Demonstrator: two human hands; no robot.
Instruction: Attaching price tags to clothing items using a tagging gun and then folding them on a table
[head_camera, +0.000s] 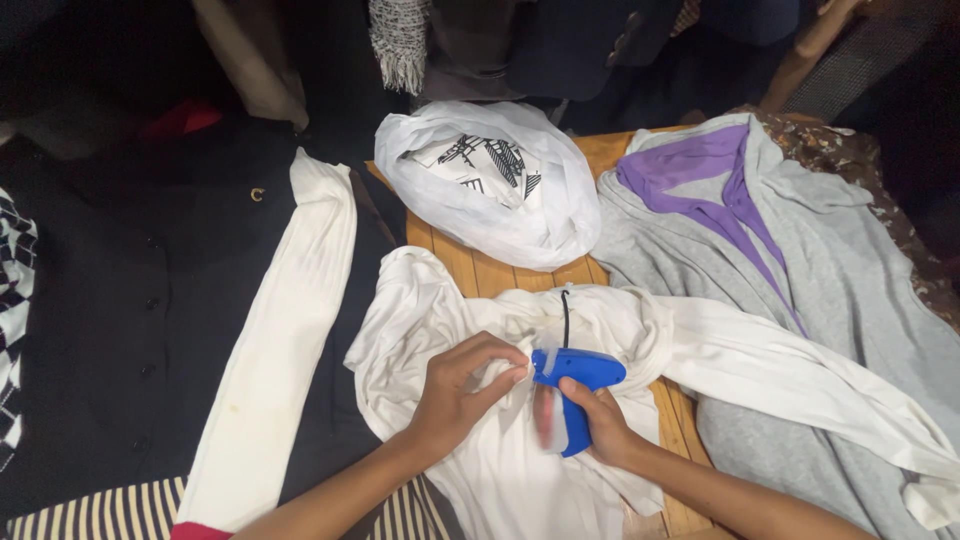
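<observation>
While the right hand (600, 425) grips the handle of a blue plastic tagging gun (575, 385), its needle end meets a fold of the white ribbed knit garment (500, 460) pinched in the left hand (455, 395). That garment lies crumpled across the wooden slatted table (470, 265); it looks soft, light and stretchy, best held bunched near the seam. Beyond sit a white plastic bag (500, 225) and a grey cardigan with purple trim (800, 260).

A white ribbed top (500, 440) is spread crumpled at lower centre, sleeves thrown out to the left and right. A blue plastic tagging gun (578, 385) is held upright against its bunched fabric, just right of centre.
</observation>
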